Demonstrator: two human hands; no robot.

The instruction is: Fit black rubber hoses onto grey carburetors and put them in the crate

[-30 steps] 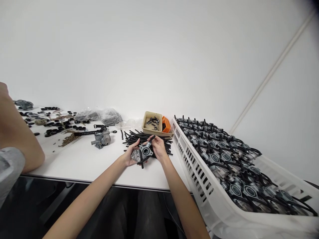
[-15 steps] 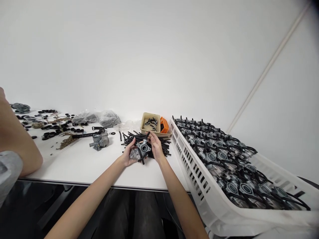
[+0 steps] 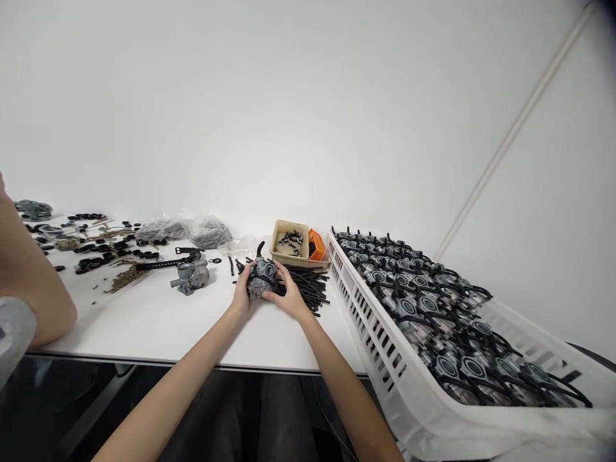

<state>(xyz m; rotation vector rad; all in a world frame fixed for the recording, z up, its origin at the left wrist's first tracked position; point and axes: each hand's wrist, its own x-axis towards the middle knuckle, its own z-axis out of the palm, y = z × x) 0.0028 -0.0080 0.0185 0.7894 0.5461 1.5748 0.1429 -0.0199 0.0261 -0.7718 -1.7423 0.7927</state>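
Between my two hands is a grey metal carburetor [image 3: 262, 276], held upright with a short black hose sticking up from its top. My left hand [image 3: 242, 292] is closed round its left side. On its right side, my right hand [image 3: 287, 294] grips with the thumb low in front and the fingers behind. Just behind and to the right lies a pile of black rubber hoses [image 3: 310, 285]. A second carburetor [image 3: 191, 276] stands on the white table to the left, close to a black strap [image 3: 158, 264].
A white crate [image 3: 356, 305] full of carburetors with black hoses fills the right. Behind the pile are a beige tray [image 3: 290, 258] of small parts and an orange basket [image 3: 316, 245]. Plastic bags [image 3: 206, 232] and black rings [image 3: 91, 263] lie left. Another person's arm [image 3: 36, 282] reaches in at far left.
The carburetor has turned upright in my hands and moved slightly left. My right hand has come down from the hose at its top to its right side.
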